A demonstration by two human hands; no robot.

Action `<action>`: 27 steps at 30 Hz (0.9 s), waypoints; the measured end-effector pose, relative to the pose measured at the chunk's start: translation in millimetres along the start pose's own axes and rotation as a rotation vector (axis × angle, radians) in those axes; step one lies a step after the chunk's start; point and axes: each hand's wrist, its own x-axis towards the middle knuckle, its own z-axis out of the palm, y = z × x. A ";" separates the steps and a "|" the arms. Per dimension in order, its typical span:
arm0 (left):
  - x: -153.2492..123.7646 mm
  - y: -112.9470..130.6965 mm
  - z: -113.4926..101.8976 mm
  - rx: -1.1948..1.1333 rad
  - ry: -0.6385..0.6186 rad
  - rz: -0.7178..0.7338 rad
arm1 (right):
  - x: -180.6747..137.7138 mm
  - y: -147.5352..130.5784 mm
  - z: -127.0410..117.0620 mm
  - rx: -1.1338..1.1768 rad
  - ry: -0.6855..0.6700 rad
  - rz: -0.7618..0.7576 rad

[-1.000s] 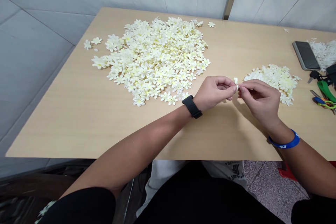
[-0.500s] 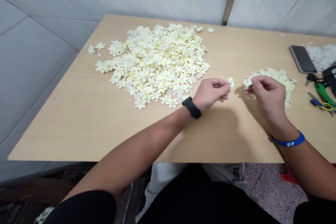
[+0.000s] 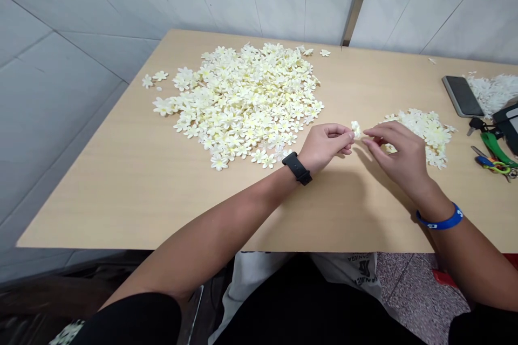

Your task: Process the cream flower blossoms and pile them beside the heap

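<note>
My left hand [image 3: 328, 145], with a black band on its wrist, pinches a small cream cloth flower [image 3: 356, 128] just above the wooden table [image 3: 133, 194]. My right hand [image 3: 399, 156], a blue band at its wrist, reaches toward that flower with fingertips apart, holding nothing that I can see. A large heap of cream flowers [image 3: 246, 99] lies to the left of the hands. A smaller heap [image 3: 424, 129] lies right behind the right hand.
At the table's right edge lie a dark phone [image 3: 460, 96], a pile of white bits [image 3: 491, 91], keys with a green strap [image 3: 496, 145] and small scissors [image 3: 489, 164]. A tiled wall runs along the back and the left side. A few stray flowers [image 3: 154, 78] sit far left.
My right hand went to the small heap, let go of a flower there, and has come back toward the left hand. The left hand has kept its flower.
</note>
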 end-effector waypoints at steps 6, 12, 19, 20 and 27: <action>-3.7 3.0 3.3 0.016 -0.057 0.018 | -2.4 -15.0 7.5 0.100 0.060 0.009; -5.4 5.1 4.9 0.017 -0.082 0.018 | -4.0 -15.5 6.4 0.151 0.069 0.077; -5.6 5.6 4.2 0.026 -0.094 0.034 | -3.7 -17.4 4.7 0.217 0.056 0.122; -5.6 5.5 4.2 0.027 -0.095 0.034 | -3.9 -16.8 4.5 0.220 0.054 0.128; -8.2 7.5 5.8 -0.014 -0.094 0.000 | -5.8 -15.3 4.6 0.174 0.058 0.087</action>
